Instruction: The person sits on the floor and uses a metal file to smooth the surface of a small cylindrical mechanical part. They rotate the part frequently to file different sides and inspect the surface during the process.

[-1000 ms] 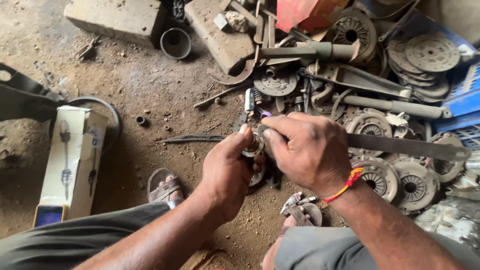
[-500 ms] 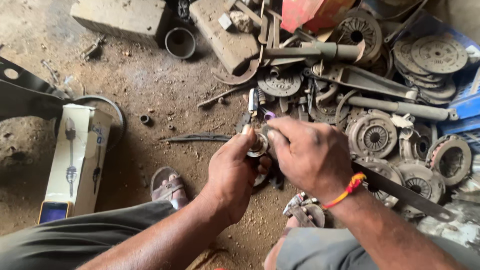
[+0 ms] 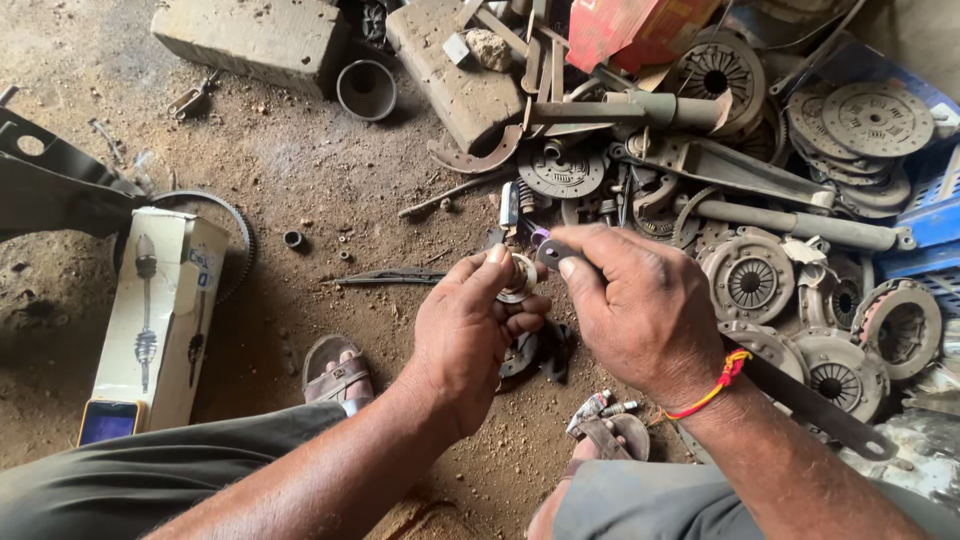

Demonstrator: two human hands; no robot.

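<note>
Legs: grey trouser knees [image 3: 150, 490] fill the bottom of the frame, with a sandalled foot [image 3: 338, 372] between them on the dirt floor [image 3: 300, 190].
Left hand: the left hand [image 3: 468, 335] sits at frame centre, its grip narrow, thumb and fingers pinching a small round metal bearing [image 3: 518, 277].
Right hand: the right hand [image 3: 640, 310], just right of centre with a red thread band [image 3: 715, 385] at the wrist, has its grip closed on a small dark metal piece [image 3: 550, 252] held against the bearing.
Under the hands: a dark clutch part [image 3: 540, 352] lies on the floor, partly hidden by the fingers; a flat steel bar [image 3: 815, 405] runs out from beneath the right wrist toward lower right.
Left side: a tall cardboard box [image 3: 160, 310] printed with a drive shaft lies at middle left, a toothed ring [image 3: 235, 230] behind it.
Right side: clutch plates [image 3: 750, 280] and discs heap up at right, touching one another.
Far: concrete blocks [image 3: 255, 35] and a short metal cup [image 3: 366, 90] lie along the top edge.
Change: half a second ago the hands were pressed closer together; now the right hand has drawn slightly apart, and more of the bearing shows.
</note>
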